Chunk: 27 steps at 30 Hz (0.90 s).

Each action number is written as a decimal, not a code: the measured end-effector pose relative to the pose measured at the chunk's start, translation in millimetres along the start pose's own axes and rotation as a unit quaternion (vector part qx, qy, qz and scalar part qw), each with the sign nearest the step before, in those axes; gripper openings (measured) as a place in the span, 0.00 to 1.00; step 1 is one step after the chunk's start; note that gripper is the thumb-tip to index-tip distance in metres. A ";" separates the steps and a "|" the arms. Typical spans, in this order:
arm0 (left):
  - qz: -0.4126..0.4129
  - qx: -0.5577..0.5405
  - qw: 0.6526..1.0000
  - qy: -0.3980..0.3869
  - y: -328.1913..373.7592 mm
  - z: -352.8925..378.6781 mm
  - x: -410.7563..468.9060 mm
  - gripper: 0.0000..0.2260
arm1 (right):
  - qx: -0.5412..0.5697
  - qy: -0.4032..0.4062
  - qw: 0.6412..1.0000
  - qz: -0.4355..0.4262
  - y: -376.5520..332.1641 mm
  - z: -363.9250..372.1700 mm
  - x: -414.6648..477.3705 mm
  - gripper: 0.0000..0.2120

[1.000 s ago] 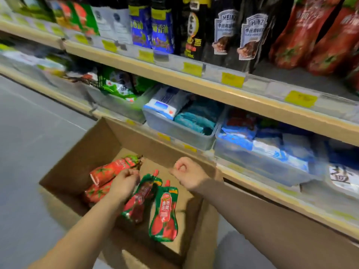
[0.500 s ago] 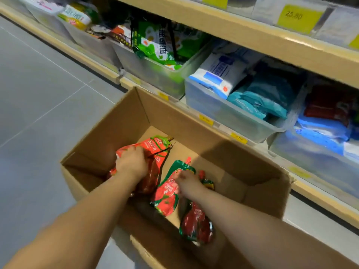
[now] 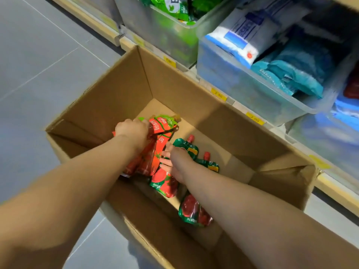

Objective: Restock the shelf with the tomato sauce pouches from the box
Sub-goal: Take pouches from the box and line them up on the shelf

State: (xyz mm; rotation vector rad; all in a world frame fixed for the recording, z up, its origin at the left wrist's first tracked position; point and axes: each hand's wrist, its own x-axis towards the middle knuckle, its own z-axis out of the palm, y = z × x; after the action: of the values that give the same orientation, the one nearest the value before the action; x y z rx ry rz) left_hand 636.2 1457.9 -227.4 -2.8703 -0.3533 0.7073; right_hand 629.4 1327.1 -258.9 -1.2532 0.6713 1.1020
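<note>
An open cardboard box [image 3: 120, 90] stands on the floor against the bottom shelf. Inside lie several red and green tomato sauce pouches. My left hand [image 3: 132, 131] is closed on a bunch of red pouches [image 3: 155, 152] at the box's left side. My right hand [image 3: 174, 162] reaches in beside them, fingers spread over a green-edged pouch [image 3: 165, 183], touching it; whether it grips is hidden. Two more pouches show past my right arm, one with a red cap [image 3: 187, 146] and one lower down [image 3: 192, 212].
The bottom shelf edge [image 3: 219, 94] with yellow price tags runs just behind the box. Clear plastic bins stand on it: one with green packets [image 3: 165, 32], one with white and teal packets [image 3: 252, 82]. Grey tiled floor [image 3: 38, 55] lies to the left.
My view has dropped closer to the box. My left hand has gathered the red pouches tighter. My right hand has gone deeper and shifted left onto the green-edged pouch.
</note>
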 end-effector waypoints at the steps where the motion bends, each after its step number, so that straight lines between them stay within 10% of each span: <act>1: 0.014 -0.004 1.000 0.003 0.6 -2.0 -5.9 0.19 | 0.014 0.003 1.000 -0.001 -2.0 1.3 1.9 0.24; 5: 0.068 -0.006 0.998 0.013 9.5 -7.4 -25.9 0.20 | 0.080 0.020 0.997 0.003 -13.5 9.3 0.5 0.27; 10: 0.077 -0.157 0.984 0.035 27.0 -9.5 -40.5 0.27 | 0.052 0.075 0.988 -0.127 -13.3 -13.6 -8.2 0.06; 15: -0.046 -0.458 0.886 0.059 44.5 -31.7 -53.3 0.15 | -0.057 0.056 0.961 -0.266 -20.6 -51.4 -45.1 0.08; 20: 0.035 -0.651 0.757 -0.036 73.0 -67.8 -90.3 0.05 | -0.027 0.033 0.939 -0.342 -41.7 -92.5 -108.2 0.08; 27: 0.110 -0.681 0.723 0.032 130.9 -145.7 -125.5 0.10 | 0.012 0.008 0.915 -0.404 -77.8 -152.3 -200.9 0.11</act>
State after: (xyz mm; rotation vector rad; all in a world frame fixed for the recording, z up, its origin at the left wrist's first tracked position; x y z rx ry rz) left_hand 622.1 1284.2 -73.3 -4.3857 -0.7847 0.3927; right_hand 650.8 1129.5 -85.3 -1.3314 0.1248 0.3910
